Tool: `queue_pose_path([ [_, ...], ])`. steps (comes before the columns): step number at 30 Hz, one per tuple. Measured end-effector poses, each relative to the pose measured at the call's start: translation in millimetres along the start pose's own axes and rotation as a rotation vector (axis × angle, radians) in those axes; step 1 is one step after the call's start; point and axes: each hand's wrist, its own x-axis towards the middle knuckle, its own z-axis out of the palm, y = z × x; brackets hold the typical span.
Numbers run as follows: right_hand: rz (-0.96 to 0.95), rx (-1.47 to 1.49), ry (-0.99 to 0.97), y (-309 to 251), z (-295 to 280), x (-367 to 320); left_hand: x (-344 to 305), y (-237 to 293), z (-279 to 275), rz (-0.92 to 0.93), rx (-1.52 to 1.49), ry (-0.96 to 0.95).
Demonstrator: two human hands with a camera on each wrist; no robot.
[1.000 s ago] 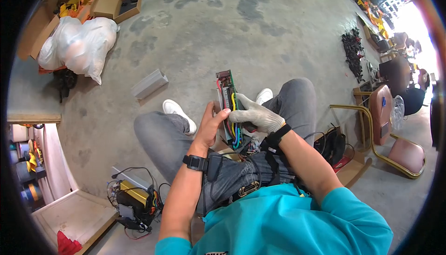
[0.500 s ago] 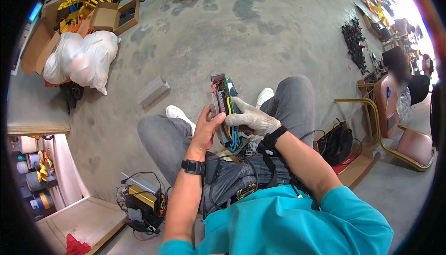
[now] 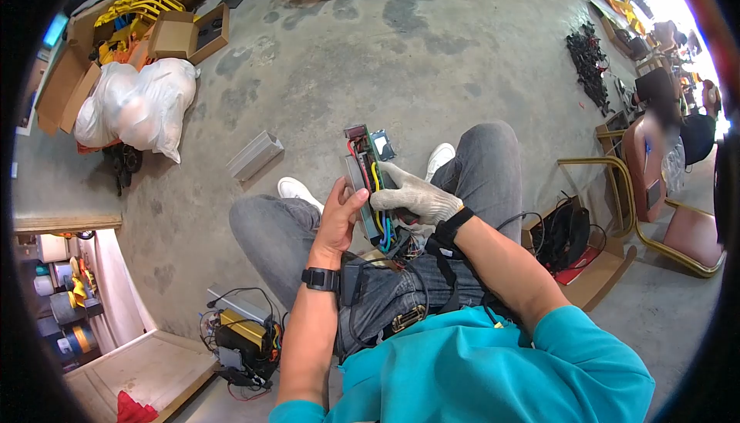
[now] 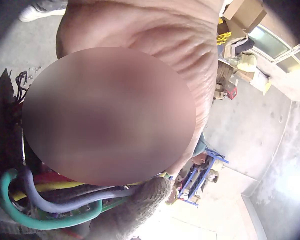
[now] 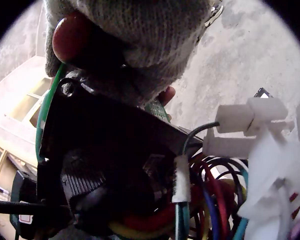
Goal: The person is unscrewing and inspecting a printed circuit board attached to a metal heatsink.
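Observation:
A long, open electronic unit (image 3: 368,188), with a circuit board and red, yellow, blue and green wires along it, is held over the lap in the head view. My bare left hand (image 3: 338,213) grips its left side, thumb across the near face. On the opposite side, my right hand (image 3: 416,198), in a knitted glove, holds the board edge. A red-ended black handle (image 5: 71,37) sticks out of the gloved grip in the right wrist view; its kind is hidden. Below the glove show a dark casing (image 5: 105,130), bundled wires (image 5: 215,195) and white connectors (image 5: 235,120).
A grey metal channel (image 3: 256,156) lies on the floor ahead. To the left are white bags (image 3: 139,107) and a gold-and-black device (image 3: 240,330) with cables. A box with a black bag (image 3: 566,238) and a chair (image 3: 678,238) stand to the right.
The head view has shifted slightly. The unit has turned a little, and a small silver-and-black piece now shows beside its far end. Both hands keep their hold.

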Motion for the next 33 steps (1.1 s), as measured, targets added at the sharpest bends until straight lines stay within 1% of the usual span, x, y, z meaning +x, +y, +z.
queue_pose_path([
  [3, 0.05, 0.017, -0.041, -14.8, 2.7, -9.7, 0.2, -0.6, 0.3, 0.004, 0.001, -0.001],
  [8, 0.007, 0.033, -0.013, 12.9, -9.6, 5.3, 1.9, -3.6, -5.3, -0.005, 0.001, -0.002],
  [11, 0.005, 0.061, -0.024, 5.1, -4.0, 1.2, -0.1, -1.1, -0.8, -0.007, -0.015, -0.01],
  [15, 0.021, 0.061, -0.029, -22.7, 9.2, -13.8, 1.2, -1.4, -2.2, -0.009, -0.033, -0.03],
  [18, 0.068, 0.094, -0.039, -11.6, -2.2, -5.6, 3.6, -1.5, -2.7, -0.013, -0.009, -0.025],
  [19, 0.041, 0.092, -0.017, -4.4, -1.7, 1.6, 3.8, -0.4, -0.4, -0.021, -0.011, -0.018],
  [20, 0.058, 0.081, 0.0, 0.5, -6.0, -0.1, 2.7, 0.6, 1.2, -0.025, -0.002, 0.002],
  [22, 0.069, 0.122, 0.002, -12.3, 5.8, -5.7, 4.8, -3.4, -1.1, -0.05, -0.011, 0.018],
  [23, 0.112, 0.042, -0.001, -0.6, -7.1, 0.1, 4.3, -3.9, -3.0, -0.044, -0.012, 0.029],
  [24, 0.113, 0.038, -0.009, 5.2, -8.9, 5.6, 5.5, -4.2, -3.8, -0.071, -0.015, 0.031],
  [26, 0.051, 0.049, 0.015, 15.7, -14.2, 9.5, 6.7, -5.3, -3.6, -0.097, -0.021, 0.028],
  [28, 0.016, 0.075, 0.015, 8.9, -6.8, 6.1, 5.7, -4.3, -1.3, -0.095, -0.026, 0.042],
  [30, 0.031, -0.009, 0.028, 2.1, -4.9, 5.5, 6.5, -3.8, -1.1, -0.092, -0.028, 0.039],
  [31, 0.105, -0.051, 0.013, -8.5, -3.7, -0.2, 6.4, -4.9, -1.8, -0.096, -0.033, 0.042],
  [32, 0.103, -0.054, 0.014, -11.2, -2.3, -1.8, 6.3, -5.7, -2.9, -0.094, -0.033, 0.039],
  [33, 0.12, -0.156, 0.073, -15.8, 2.1, -3.7, 6.4, -5.2, -3.3, -0.111, -0.01, 0.065],
])
